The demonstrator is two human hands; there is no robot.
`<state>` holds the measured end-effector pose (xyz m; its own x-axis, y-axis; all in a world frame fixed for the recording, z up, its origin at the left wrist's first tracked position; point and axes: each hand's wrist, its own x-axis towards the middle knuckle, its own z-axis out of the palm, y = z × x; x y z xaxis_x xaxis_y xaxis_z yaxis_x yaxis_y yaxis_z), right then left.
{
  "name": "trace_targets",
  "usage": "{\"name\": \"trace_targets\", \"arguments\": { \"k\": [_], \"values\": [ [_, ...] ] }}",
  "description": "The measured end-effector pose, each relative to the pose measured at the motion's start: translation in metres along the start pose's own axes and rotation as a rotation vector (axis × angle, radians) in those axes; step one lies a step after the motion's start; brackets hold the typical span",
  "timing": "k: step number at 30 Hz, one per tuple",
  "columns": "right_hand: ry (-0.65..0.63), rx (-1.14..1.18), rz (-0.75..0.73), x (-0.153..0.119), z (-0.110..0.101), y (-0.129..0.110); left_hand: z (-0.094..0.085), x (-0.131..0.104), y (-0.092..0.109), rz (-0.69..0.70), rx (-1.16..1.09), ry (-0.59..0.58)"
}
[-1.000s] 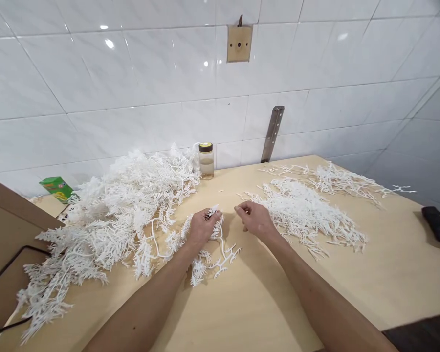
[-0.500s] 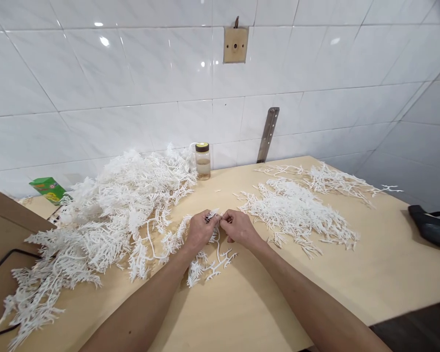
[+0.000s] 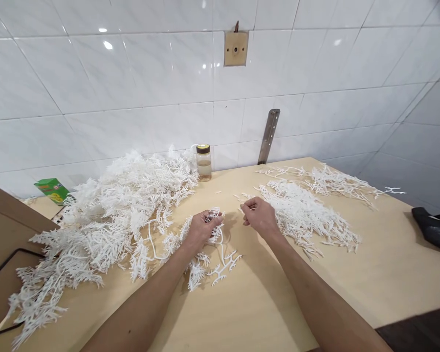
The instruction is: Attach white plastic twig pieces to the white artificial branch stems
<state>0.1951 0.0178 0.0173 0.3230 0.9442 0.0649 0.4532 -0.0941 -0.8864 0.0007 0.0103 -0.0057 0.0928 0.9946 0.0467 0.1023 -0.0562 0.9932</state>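
White sprig (image 3: 215, 235): in left hand (image 3: 201, 229), middle of the surface (image 3: 267, 298), nearer the near edge than the heap's back part. Left hand gripping it, thumb and fingers closed on the upper part; leaflets poke out above the thumb. Below the hand a stem hangs or lies toward the near edge, ending in a stripped-looking fork; leafy tufts just left of that. Cannot tell exactly where the sprig stops and the neighbouring tufts start.

Right hand (image 3: 258, 215) apart from the left, over the surface, just beside the left end of the loose pile (image 3: 308, 210). Fingers curled, thumb near forefinger; cannot tell if tips are pinched shut or have a white bit between them.

Large white heap (image 3: 132, 195) fills the left part of the surface, from near the far edge down toward the near left corner. Loose pile is right of centre, small cut-looking pieces. Bare branches (image 3: 337, 183) behind it, by the far right corner.

Jar (image 3: 204, 170), dark lid, part-filled with liquid, upright at the far edge, beside the heap. Green box (image 3: 52, 189) tilted, far left. Brown panel (image 3: 14, 222) along the left edge, black cable (image 3: 7, 264) in front. Black object (image 3: 432, 230) toward the right edge, cut off by frame.
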Motion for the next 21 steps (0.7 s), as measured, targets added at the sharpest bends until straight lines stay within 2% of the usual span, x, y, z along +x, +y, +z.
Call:
{"name": "trace_targets", "arguments": {
  "k": [3, 5, 6, 9, 11, 17, 21],
  "values": [
    [0.19, -0.187, -0.136, 0.007, -0.016, 0.003, -0.001, 0.001, -0.001, -0.009, 0.042, -0.005],
    [0.183, -0.207, -0.208, 0.007, -0.019, 0.003, -0.001, 0.001, 0.0, -0.002, 0.068, -0.015],
    [0.116, -0.171, -0.226, 0.005, -0.018, 0.003, -0.001, 0.0, 0.0, 0.002, 0.068, -0.026],
    [-0.229, 0.0, -0.241, -0.004, -0.008, 0.0, -0.001, 0.0, 0.002, 0.006, 0.004, -0.065],
    [-0.384, 0.076, -0.228, -0.009, 0.0, -0.001, -0.002, 0.001, 0.002, -0.01, -0.067, -0.075],
    [-0.619, 0.117, -0.04, -0.011, 0.008, 0.004, -0.002, 0.003, 0.0, -0.023, -0.165, -0.027],
    [-0.656, 0.125, 0.009, -0.012, 0.01, 0.004, -0.002, 0.003, 0.0, -0.006, -0.173, -0.024]
  ]
}}
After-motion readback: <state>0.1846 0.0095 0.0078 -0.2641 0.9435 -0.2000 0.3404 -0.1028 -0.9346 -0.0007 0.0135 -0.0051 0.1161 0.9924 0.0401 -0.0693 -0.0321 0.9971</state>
